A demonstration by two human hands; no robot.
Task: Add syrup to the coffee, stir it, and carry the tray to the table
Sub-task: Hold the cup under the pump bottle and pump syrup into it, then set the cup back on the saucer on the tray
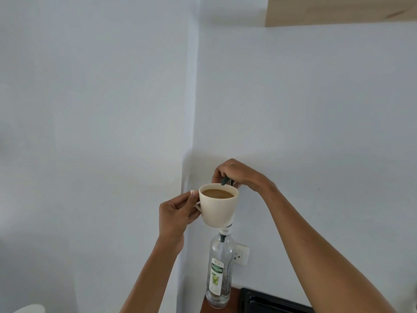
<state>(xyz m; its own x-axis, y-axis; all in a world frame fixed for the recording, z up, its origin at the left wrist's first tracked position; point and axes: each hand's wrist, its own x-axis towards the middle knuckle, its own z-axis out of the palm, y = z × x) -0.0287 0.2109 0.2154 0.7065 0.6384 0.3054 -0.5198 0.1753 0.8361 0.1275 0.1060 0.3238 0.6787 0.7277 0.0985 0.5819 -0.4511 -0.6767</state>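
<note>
Just below the middle of the frame, a person's left hand [177, 213] is pinching the handle of a cream cup [218, 205] between thumb and fingers, holding it up in front of the pale wall [90, 109] with its far rim tucked under the dark spout of a pump [225, 180]; the right hand [234, 172] is curling closed over the top of that pump, and whether it is pressing at this instant cannot be told. Milky coffee [217, 193] is sitting a little below the cup's rim. Beneath the cup, the clear syrup bottle [219, 271], green-labelled and looking mostly empty, is standing upright on a brown counter [234, 297] at the bottom of the frame, in front of a white wall socket [242, 254] and just left of a black object [270, 300] cut off by the lower edge that may be the tray. No syrup stream is showing. Judging from this, the syrup step is underway, and doing it well likely means keeping the cup level and its rim right beneath the spout, pressing straight down so the tall bottle is not tipping, and waiting for the last drip before lowering the cup
</note>
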